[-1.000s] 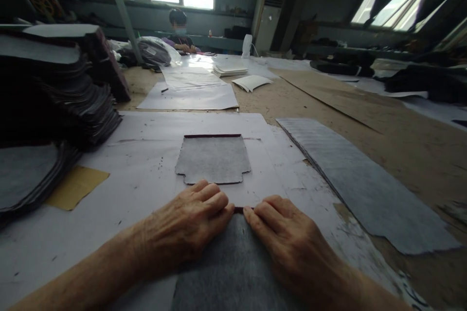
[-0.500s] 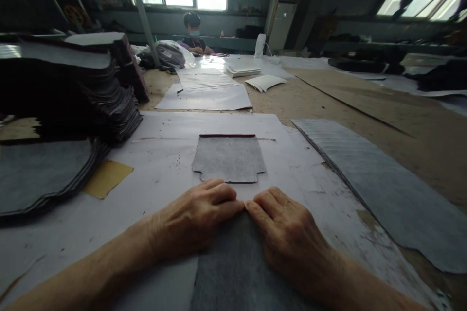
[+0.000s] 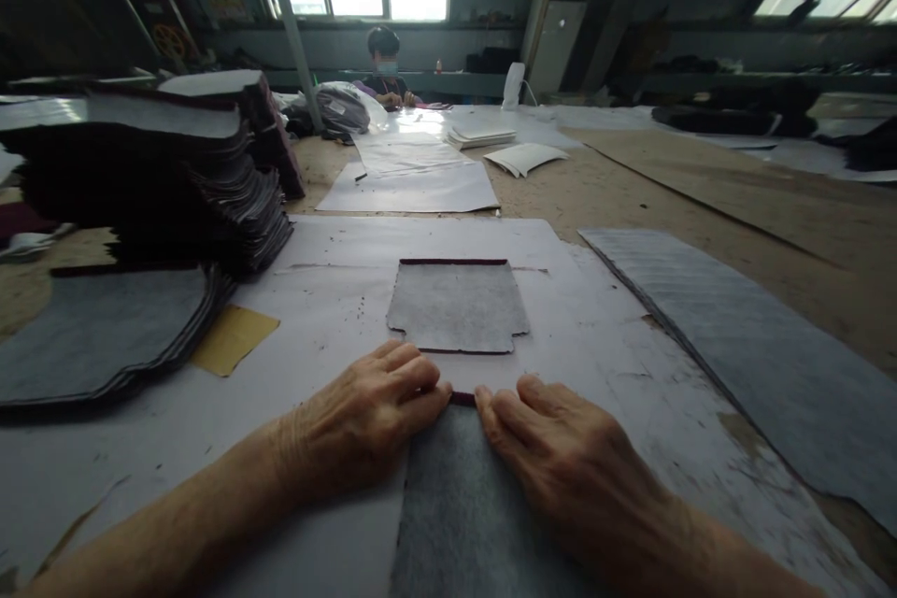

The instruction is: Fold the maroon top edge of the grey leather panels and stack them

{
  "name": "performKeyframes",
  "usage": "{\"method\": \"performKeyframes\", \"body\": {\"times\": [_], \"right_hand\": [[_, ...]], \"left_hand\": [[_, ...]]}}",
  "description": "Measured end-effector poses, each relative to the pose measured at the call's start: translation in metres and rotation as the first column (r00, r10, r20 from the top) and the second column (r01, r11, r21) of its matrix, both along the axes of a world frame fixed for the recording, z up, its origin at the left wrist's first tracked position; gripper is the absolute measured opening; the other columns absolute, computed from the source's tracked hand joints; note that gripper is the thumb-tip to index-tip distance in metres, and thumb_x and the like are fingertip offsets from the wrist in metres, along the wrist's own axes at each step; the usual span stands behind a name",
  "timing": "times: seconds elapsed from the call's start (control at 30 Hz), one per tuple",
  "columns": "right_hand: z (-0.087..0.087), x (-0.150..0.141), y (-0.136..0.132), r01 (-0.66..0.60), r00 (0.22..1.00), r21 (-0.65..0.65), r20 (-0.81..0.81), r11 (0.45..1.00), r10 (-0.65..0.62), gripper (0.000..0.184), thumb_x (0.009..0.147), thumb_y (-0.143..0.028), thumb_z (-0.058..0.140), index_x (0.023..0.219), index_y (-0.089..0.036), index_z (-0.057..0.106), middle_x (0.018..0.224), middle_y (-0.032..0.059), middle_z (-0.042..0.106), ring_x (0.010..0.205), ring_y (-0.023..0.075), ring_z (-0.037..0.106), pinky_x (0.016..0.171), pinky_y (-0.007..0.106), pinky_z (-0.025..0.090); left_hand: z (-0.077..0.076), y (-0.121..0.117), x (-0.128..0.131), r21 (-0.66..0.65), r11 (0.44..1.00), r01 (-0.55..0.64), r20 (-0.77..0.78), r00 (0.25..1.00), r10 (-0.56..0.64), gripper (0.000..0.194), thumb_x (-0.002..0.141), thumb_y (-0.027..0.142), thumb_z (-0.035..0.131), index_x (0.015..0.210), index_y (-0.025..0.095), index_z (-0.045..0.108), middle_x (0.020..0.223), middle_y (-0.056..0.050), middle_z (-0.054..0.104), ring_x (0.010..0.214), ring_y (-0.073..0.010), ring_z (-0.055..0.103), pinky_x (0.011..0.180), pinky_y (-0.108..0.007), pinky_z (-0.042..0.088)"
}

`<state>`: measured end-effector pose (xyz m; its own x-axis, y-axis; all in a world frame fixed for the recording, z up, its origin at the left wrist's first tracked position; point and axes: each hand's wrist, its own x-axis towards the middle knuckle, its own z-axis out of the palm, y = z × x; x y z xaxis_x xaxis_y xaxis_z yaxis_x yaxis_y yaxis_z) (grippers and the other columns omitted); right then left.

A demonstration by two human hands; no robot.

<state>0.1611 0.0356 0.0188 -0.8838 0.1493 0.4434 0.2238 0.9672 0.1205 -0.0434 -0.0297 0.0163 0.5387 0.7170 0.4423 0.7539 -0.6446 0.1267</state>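
A grey fabric piece (image 3: 466,505) lies in front of me, its far edge turned over in a narrow dark maroon strip. My left hand (image 3: 382,402) has curled fingers, with thumb and forefinger on the left end of that folded edge. At the right end, my right hand (image 3: 561,448) presses the same edge with bent fingers. A short stretch of maroon fold shows between the fingertips; both palms hide the sides of the piece. Just beyond my hands, a smaller grey panel (image 3: 459,308) with notched near corners lies flat, also with a maroon strip along its far edge.
A tall stack of dark fabric pieces (image 3: 189,177) stands at left, with a lower grey stack (image 3: 126,318) before it. A yellow card (image 3: 236,339) lies beside them. Long grey sheets (image 3: 743,355) lie at right. Across the table sits a person (image 3: 385,75).
My fingertips have moved apart along the folded edge, uncovering its maroon strip between them. The whole view has shifted slightly, so things appear farther right.
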Motion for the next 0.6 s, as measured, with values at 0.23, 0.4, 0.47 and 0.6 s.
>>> {"method": "performKeyframes", "body": {"times": [0.23,0.4,0.47,0.6], "right_hand": [[0.004,-0.02,-0.003,-0.094,0.995,-0.091,-0.054,0.991,0.09,0.035,0.079,0.001,0.029,0.081,-0.007,0.063,0.074,0.0104,0.054,0.066,0.0194,0.047,0.059,0.033,0.046],[-0.005,-0.018,0.005,-0.163,0.983,-0.286,-0.129,0.944,0.131,0.034,0.081,-0.001,0.029,0.09,-0.008,0.061,0.077,0.0102,0.053,0.071,0.0184,0.046,0.062,0.031,0.047],[-0.007,-0.017,0.008,-0.176,0.98,-0.326,-0.15,0.929,0.133,0.033,0.081,-0.001,0.03,0.093,-0.008,0.06,0.079,0.0105,0.054,0.074,0.0188,0.047,0.064,0.032,0.048],[-0.008,-0.017,0.012,-0.188,0.979,-0.399,-0.145,0.898,0.14,0.035,0.08,-0.001,0.033,0.106,-0.005,0.057,0.084,0.0118,0.053,0.079,0.02,0.047,0.069,0.035,0.049]], "left_hand": [[0.0,0.0,0.0,-0.053,0.999,0.005,0.028,1.0,-0.003,0.027,0.081,0.002,0.034,0.094,0.009,0.057,0.079,-0.008,0.052,0.071,-0.0168,0.042,0.066,-0.034,0.042],[0.005,-0.005,-0.012,-0.056,0.998,-0.027,0.198,0.979,0.037,0.035,0.078,0.001,0.036,0.104,0.014,0.054,0.087,-0.007,0.053,0.076,-0.0154,0.047,0.07,-0.033,0.043],[0.01,-0.011,-0.015,-0.075,0.996,-0.057,0.234,0.969,0.073,0.032,0.078,0.002,0.038,0.099,0.016,0.057,0.083,-0.005,0.054,0.073,-0.0141,0.047,0.069,-0.032,0.041],[0.015,-0.02,-0.013,-0.249,0.968,-0.038,0.119,0.99,0.07,0.024,0.075,0.006,0.041,0.084,0.015,0.06,0.067,-0.002,0.051,0.06,-0.0131,0.045,0.059,-0.031,0.035]]}}
